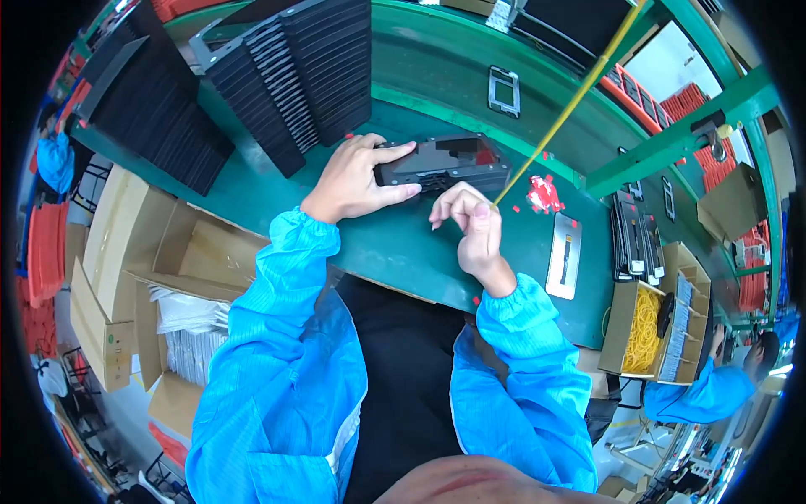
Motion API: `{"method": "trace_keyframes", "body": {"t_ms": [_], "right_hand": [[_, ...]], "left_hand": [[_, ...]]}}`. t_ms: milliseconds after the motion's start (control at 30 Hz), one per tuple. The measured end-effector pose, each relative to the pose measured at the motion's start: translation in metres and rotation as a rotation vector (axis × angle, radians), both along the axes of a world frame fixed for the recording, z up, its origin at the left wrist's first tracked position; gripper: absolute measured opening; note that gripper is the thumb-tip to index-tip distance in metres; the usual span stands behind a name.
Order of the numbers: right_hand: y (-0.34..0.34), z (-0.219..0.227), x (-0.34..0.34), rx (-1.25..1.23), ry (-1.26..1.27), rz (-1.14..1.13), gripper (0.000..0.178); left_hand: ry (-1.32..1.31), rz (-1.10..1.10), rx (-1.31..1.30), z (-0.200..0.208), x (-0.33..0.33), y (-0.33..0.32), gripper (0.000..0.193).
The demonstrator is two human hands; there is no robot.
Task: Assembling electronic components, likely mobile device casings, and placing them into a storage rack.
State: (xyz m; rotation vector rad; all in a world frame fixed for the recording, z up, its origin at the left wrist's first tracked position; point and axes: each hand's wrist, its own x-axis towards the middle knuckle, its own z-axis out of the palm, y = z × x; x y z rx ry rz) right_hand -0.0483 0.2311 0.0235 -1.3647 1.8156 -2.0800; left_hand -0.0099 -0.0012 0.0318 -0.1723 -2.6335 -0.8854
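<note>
In the grip of the left hand, the dark unit looks like matt black plastic. Beneath the grip, the green tabletop is smooth with a dull sheen. Beyond it to the left, the stacked panels look matt; right of it, the silver plate is glossy, seemingly metal. Nearer the body, the blue sleeves are thin, creased cloth; left of the grip, the carton is matt cardboard.

Forearms stretched forward, left hand angled right, thumb and forefinger parted, right hand, fingers curled
</note>
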Motion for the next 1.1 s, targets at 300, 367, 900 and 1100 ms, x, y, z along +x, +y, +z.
{"method": "trace_keyframes", "body": {"t_ms": [300, 367, 900, 1100], "right_hand": [[0.001, -0.010, 0.017, 0.244, -0.022, -0.012, 0.055], [0.003, -0.007, 0.017, 0.283, -0.139, -0.040, 0.055], [0.002, -0.004, 0.004, 0.024, -0.249, -0.007, 0.055], [0.013, -0.015, 0.017, 0.165, -0.566, 0.041, 0.049]], "left_hand": [[0.133, 0.045, -0.168, -0.011, 0.011, 0.014, 0.070], [0.200, 0.034, -0.132, -0.002, 0.012, 0.018, 0.070], [0.040, -0.012, -0.094, -0.003, 0.001, 0.011, 0.069], [0.188, 0.013, -0.335, -0.003, 0.019, 0.026, 0.075]]}}
